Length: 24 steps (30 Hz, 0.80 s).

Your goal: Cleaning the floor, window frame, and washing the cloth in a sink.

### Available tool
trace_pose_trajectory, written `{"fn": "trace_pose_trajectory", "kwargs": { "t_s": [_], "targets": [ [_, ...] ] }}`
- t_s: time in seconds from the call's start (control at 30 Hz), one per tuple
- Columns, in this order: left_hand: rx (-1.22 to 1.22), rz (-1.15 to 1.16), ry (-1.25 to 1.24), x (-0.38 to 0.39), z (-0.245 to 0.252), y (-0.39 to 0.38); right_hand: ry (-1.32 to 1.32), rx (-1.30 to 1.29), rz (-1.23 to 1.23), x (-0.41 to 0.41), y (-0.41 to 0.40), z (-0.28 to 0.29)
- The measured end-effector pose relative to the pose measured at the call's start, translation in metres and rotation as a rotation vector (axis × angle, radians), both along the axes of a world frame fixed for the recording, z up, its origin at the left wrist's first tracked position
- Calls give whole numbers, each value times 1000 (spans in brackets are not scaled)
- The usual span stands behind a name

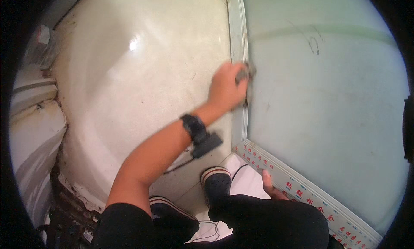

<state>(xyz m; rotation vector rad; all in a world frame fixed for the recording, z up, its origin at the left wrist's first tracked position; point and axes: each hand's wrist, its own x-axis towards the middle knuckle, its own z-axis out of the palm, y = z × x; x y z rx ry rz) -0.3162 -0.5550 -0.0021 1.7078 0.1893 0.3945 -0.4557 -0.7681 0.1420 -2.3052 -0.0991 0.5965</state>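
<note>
Bunched in my left hand (228, 85) is a grey-brown cloth (249, 71), pressed to the inner edge of a pale metal frame (238, 32). The frame holds a frosted glass panel (323, 103), which bears dark scribbled marks and a greenish band near its top. Lower down, my right hand (273, 187) shows only its thumb and part of its side, touching the frame's lower rail (297, 194). My bent knee hides the rest of that hand. The rail carries red and blue printed writing.
A dark band with a boxy device (205, 144) and a cable is on my left wrist. My dark clogs (216, 182) stand below, near loose cables (215, 228). A stained white fixture (37, 129) and a plastic-wrapped item (42, 48) line the left side of the pale floor (145, 71).
</note>
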Motion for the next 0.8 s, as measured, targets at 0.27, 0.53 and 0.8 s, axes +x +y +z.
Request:
{"fn": "trace_pose_trajectory", "kwargs": {
  "t_s": [0.27, 0.53, 0.8],
  "targets": [
    [-162, -267, 13, -130, 5, -39, -61, 8, 11, -7, -3, 0],
    [-134, -222, -37, -99, 33, -41, -141, 38, -36, -3, -13, -11],
    [-76, -70, 42, -55, 62, -24, -201, 14, -28, -4, -18, -23]
  ]
}}
